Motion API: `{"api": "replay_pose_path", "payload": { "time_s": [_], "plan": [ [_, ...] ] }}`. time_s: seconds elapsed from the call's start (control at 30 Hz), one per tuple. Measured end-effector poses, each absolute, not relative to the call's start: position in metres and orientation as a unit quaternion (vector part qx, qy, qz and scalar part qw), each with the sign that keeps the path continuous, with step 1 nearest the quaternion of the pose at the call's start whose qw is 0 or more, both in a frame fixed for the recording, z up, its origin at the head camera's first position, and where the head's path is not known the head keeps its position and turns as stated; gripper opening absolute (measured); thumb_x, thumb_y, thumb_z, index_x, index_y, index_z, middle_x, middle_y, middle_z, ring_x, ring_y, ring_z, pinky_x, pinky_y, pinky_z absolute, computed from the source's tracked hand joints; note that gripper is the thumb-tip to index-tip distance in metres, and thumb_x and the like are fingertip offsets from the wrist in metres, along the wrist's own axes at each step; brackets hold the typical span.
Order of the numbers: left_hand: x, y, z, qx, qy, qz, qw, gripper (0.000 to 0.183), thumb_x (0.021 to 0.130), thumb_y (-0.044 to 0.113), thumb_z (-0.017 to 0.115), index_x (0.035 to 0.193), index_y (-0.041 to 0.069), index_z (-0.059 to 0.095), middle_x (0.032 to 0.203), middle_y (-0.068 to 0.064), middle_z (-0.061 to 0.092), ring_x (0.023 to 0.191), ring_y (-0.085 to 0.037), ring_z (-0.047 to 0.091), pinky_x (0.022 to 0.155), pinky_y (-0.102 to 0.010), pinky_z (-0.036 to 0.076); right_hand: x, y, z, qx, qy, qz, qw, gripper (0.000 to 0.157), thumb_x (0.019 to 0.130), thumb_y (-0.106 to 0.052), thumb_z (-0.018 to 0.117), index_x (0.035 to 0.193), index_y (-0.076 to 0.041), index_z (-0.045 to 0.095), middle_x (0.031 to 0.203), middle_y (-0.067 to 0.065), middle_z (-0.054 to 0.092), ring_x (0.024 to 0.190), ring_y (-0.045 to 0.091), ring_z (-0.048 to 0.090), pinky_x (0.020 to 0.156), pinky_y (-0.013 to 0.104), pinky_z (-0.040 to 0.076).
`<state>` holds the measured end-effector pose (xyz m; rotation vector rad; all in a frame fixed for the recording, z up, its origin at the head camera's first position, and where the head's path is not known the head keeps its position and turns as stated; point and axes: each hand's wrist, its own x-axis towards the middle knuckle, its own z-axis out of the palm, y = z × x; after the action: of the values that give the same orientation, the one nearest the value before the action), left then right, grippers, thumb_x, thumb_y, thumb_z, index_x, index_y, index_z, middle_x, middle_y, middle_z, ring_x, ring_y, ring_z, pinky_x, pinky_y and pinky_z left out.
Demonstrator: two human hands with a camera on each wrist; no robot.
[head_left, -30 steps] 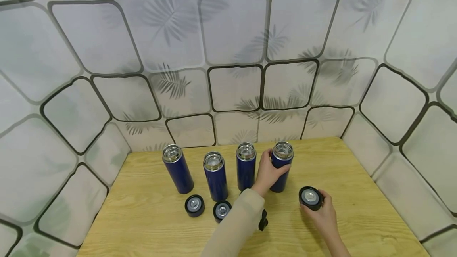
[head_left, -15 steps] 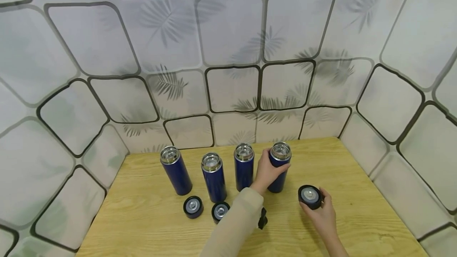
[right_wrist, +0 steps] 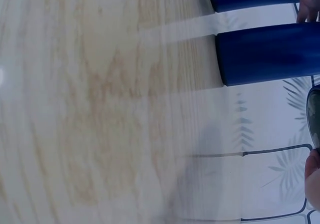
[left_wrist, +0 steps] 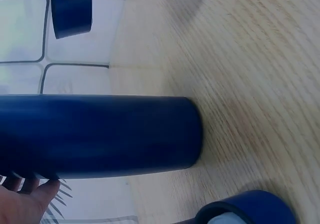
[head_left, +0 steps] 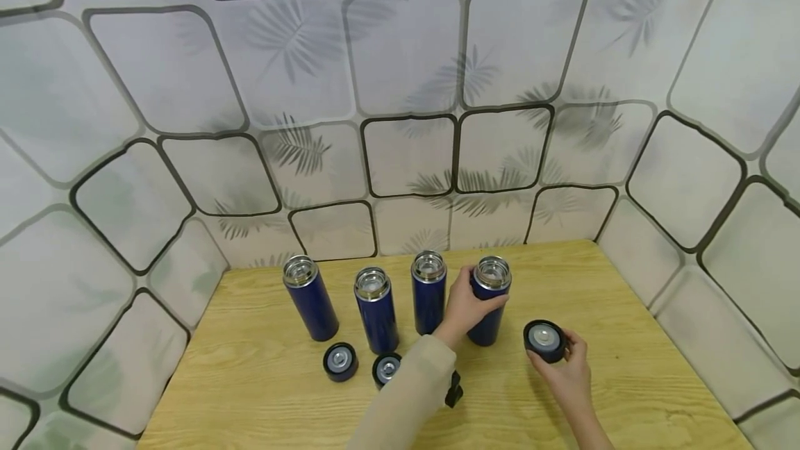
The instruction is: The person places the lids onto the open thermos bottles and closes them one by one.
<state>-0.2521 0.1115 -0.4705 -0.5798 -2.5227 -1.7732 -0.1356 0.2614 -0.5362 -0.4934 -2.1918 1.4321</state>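
The rightmost blue vacuum flask (head_left: 487,312) is upright at the right end of a row of four on the wooden table (head_left: 615,360), its steel mouth facing up. The left hand (head_left: 464,310) grips its upper body, thumb and fingers curled round it from the near left side. Just left of that hand is the third flask (head_left: 428,303); farther left are the second flask (head_left: 378,318), a little nearer, and the leftmost flask (head_left: 314,307), all with steel mouths showing.

Near and right of the gripped flask, apart from it, the right hand (head_left: 570,370) pinches a dark screw cap (head_left: 544,340) by its sides above the table, its pale inner face turned up. Two more upturned caps lie on the near side of the row: the left cap (head_left: 340,361) in full view, the middle cap (head_left: 386,368) partly hidden by the beige sleeve (head_left: 409,394). The left wrist view shows a blue cap (left_wrist: 260,207) on the table near the gripped flask.
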Motion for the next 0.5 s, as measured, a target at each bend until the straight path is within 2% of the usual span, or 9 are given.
{"api": "replay_pose_path", "payload": {
  "time_s": [0.1, 0.2, 0.27, 0.33, 0.4, 0.5],
  "plan": [
    [-0.248, 0.108, -0.471, -0.188, -0.803, -0.566, -0.003, 0.065, 0.07, 0.035, 0.074, 0.122, 0.012, 0.042, 0.113, 0.0, 0.052, 0.102, -0.014, 0.051, 0.083, -0.033, 0.042, -0.135, 0.26, -0.53, -0.17, -0.791, 0.538, 0.238, 0.073, 0.068, -0.006, 0.074, 0.124, 0.005, 0.028, 0.118, 0.024, 0.039, 0.107, 0.038, 0.041, 0.086, 0.045, 0.032],
    [-0.244, 0.103, -0.472, -0.193, -0.801, -0.566, -0.005, 0.065, 0.07, 0.034, 0.074, 0.122, 0.012, 0.043, 0.113, 0.0, 0.052, 0.103, -0.014, 0.05, 0.083, -0.034, 0.042, -0.136, 0.258, -0.523, -0.169, -0.787, 0.544, 0.237, 0.072, 0.068, -0.001, 0.073, 0.124, 0.006, 0.029, 0.118, 0.023, 0.04, 0.107, 0.036, 0.042, 0.085, 0.028, 0.033],
    [-0.241, 0.1, -0.473, -0.198, -0.802, -0.564, -0.005, 0.064, 0.07, 0.034, 0.075, 0.121, 0.012, 0.043, 0.112, 0.0, 0.052, 0.103, -0.014, 0.05, 0.082, -0.033, 0.042, -0.136, 0.258, -0.521, -0.174, -0.789, 0.541, 0.234, 0.072, 0.068, -0.001, 0.073, 0.125, 0.006, 0.03, 0.118, 0.022, 0.04, 0.105, 0.034, 0.043, 0.08, 0.016, 0.031],
    [-0.238, 0.098, -0.473, -0.206, -0.797, -0.567, -0.004, 0.064, 0.07, 0.032, 0.074, 0.121, 0.011, 0.043, 0.112, 0.0, 0.052, 0.103, -0.014, 0.05, 0.082, -0.034, 0.042, -0.136, 0.258, -0.518, -0.174, -0.79, 0.54, 0.232, 0.071, 0.069, -0.001, 0.073, 0.126, 0.005, 0.03, 0.119, 0.022, 0.04, 0.106, 0.03, 0.042, 0.077, 0.01, 0.029],
    [-0.236, 0.096, -0.474, -0.209, -0.797, -0.567, -0.005, 0.064, 0.07, 0.032, 0.075, 0.122, 0.012, 0.043, 0.112, 0.001, 0.052, 0.102, -0.012, 0.05, 0.083, -0.034, 0.042, -0.136, 0.258, -0.515, -0.172, -0.789, 0.543, 0.232, 0.071, 0.069, 0.0, 0.073, 0.126, 0.005, 0.03, 0.119, 0.02, 0.041, 0.107, 0.026, 0.041, 0.084, 0.012, 0.029],
    [-0.232, 0.093, -0.475, -0.21, -0.794, -0.57, -0.008, 0.064, 0.07, 0.032, 0.074, 0.122, 0.013, 0.043, 0.112, 0.003, 0.052, 0.102, -0.011, 0.05, 0.083, -0.033, 0.042, -0.136, 0.257, -0.511, -0.166, -0.788, 0.544, 0.237, 0.071, 0.069, 0.001, 0.072, 0.127, 0.004, 0.031, 0.119, 0.018, 0.042, 0.106, 0.018, 0.039, 0.092, 0.023, 0.029]
  ]
}}
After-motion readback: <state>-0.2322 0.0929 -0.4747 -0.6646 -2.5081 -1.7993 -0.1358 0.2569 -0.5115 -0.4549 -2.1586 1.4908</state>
